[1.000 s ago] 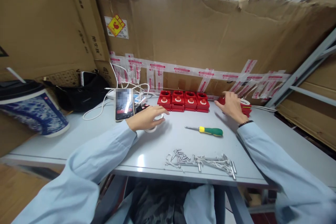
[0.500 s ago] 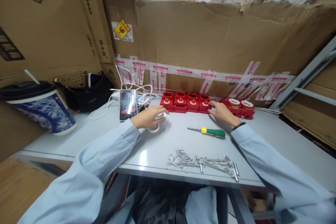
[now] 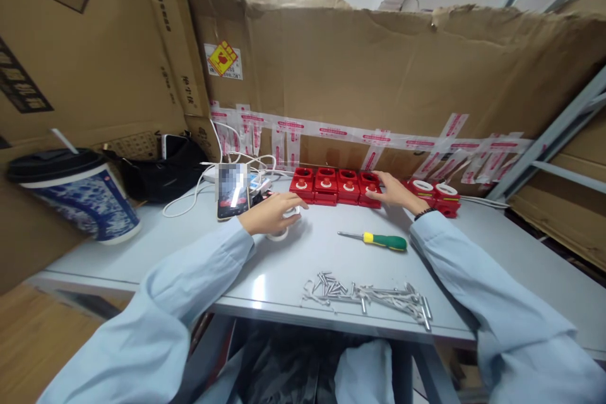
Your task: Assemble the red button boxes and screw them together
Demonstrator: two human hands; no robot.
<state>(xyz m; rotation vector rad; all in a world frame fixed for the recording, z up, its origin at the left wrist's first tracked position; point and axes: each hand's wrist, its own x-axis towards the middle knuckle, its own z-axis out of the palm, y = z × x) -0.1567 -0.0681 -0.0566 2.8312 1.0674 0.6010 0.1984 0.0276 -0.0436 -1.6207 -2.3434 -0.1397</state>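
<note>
Four red housings, frame centre | rightmost housing spanned by right hand; closure cannot be told | white ring pinched by left hand | housings judged light, stiff, smooth; side-wall hold advised.

The red blocks look glossy plastic, the screws shiny metal.

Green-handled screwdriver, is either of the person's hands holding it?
No, the screwdriver lies on the table, apart from both the left hand and the right hand.
</note>
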